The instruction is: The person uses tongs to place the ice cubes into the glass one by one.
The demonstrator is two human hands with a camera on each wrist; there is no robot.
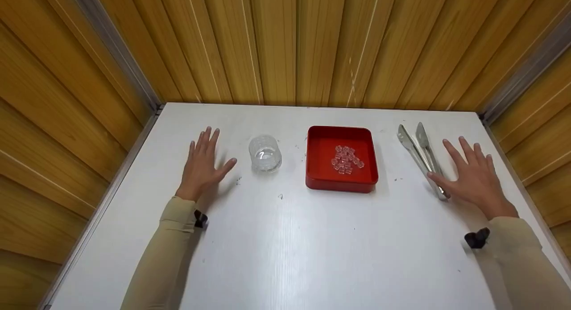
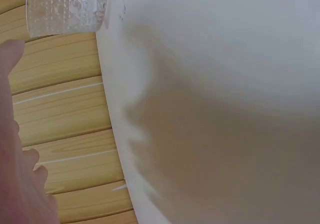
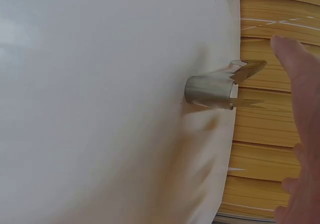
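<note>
My left hand [image 1: 203, 167] hovers over the table's left part with fingers straight and thumb spread, holding nothing. Just right of it stands a clear patterned glass [image 1: 265, 154], whose textured side [image 2: 67, 9] shows in the left wrist view. A square red tray [image 1: 341, 185] holds several small clear cubes [image 1: 345, 159], gathered in a loose heap. To its right lie metal tongs [image 1: 419, 154], arms spread apart at the far end. My right hand [image 1: 475, 180] is beside them, fingers spread and empty; in the head view its thumb overlaps the tongs, and whether it touches them I cannot tell.
The white table [image 1: 285, 256] carries these things along its far half. Wood-look panels [image 1: 276, 47] rise behind the far edge and at both sides. Metal frame posts [image 1: 120, 47] stand at the corners. Tiny dark specks dot the tabletop.
</note>
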